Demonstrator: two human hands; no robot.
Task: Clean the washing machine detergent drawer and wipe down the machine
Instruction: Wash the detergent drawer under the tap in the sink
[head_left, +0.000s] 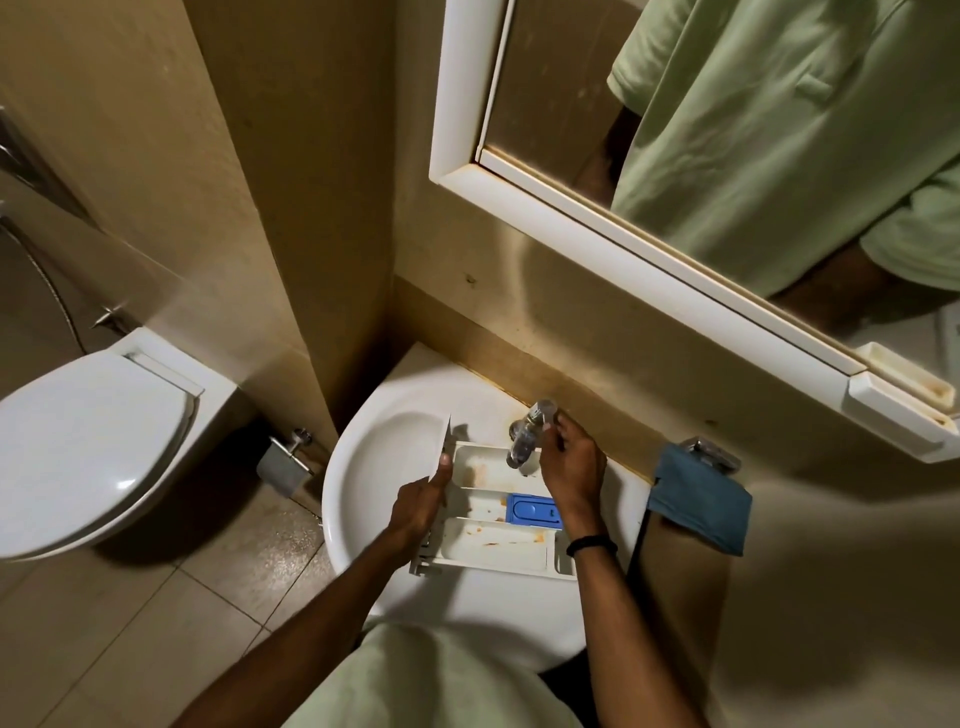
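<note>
Over sink (347, 499), left grip (422, 500) holds drawer (493, 546); right grip (571, 470) holds tap (525, 434).

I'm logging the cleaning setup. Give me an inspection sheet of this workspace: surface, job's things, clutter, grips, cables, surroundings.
Surface: white sink, with the drawer lying across its basin.
Job's things: detergent drawer, orange residue in its compartments, blue insert in place; tap above its far end.
Clutter: blue cloth hung right of the sink.
Grips: left hand holds the drawer's front panel; right hand curls its fingers on the tap.
Cables: nothing seen.
Surroundings: toilet at left, lid closed; toilet roll holder on the wall beside it; white-framed mirror above the sink.
</note>
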